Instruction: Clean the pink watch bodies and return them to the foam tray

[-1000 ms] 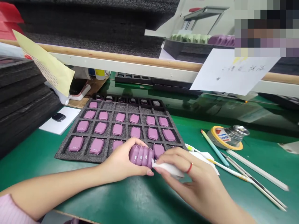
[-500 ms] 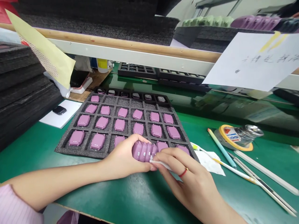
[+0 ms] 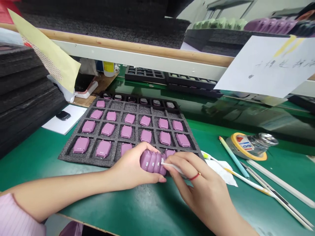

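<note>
My left hand (image 3: 133,167) is wrapped round a row of several purple watch cases (image 3: 150,162), stacked face to back with their edges towards me. My right hand (image 3: 199,183) pinches a thin white strip or stick (image 3: 174,167), its kind unclear, whose tip touches the side of a case at the right end of the row. Behind both hands lies a black foam tray (image 3: 86,160) with purple cases in most of its pockets. My hands hide part of its front row.
At right are a glass bottle (image 3: 258,146) in a yellow tape ring, a pen (image 3: 233,157), tweezers (image 3: 278,193), a white-and-yellow stick (image 3: 242,178) and white paper (image 3: 225,172). Black foam stacks (image 3: 27,98) stand left. A shelf edge (image 3: 137,49) with a hanging paper (image 3: 265,68) crosses above.
The tip of the white strip has moved up and slightly right along the cases. My right hand has lifted slightly; my left hand keeps its hold.
</note>
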### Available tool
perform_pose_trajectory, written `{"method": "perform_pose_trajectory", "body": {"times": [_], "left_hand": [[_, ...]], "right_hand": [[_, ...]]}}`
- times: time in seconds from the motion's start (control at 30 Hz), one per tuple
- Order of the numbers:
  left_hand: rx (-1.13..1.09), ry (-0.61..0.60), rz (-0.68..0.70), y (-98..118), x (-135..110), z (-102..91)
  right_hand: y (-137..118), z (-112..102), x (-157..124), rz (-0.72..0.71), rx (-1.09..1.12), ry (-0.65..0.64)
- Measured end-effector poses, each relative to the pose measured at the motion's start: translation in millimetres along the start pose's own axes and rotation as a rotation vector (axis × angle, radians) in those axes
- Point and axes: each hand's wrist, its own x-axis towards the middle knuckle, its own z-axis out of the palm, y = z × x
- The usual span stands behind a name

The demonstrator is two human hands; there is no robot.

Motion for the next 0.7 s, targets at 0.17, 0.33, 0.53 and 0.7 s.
{"method": "perform_pose_trajectory", "body": {"times": [0.17, 0.33, 0.53, 0.7], "left_hand": [[-0.049, -0.013, -0.012, -2, 1, -1.5], [0.006, -0.002, 0.080, -2, 1, -0.9], [0.075, 0.012, 0.052, -3, 2, -0.9], [0.061, -0.008, 0.075, -7, 0, -1.2]], "right_hand": [[-1, -5, 8, -0.015, 0.077, 0.003], [-13, -4, 15, -0.094, 0.038, -0.100], [-17, 6, 21, -0.089, 0.000, -0.058], [-19, 5, 19, -0.111, 0.007, -0.098]]}}
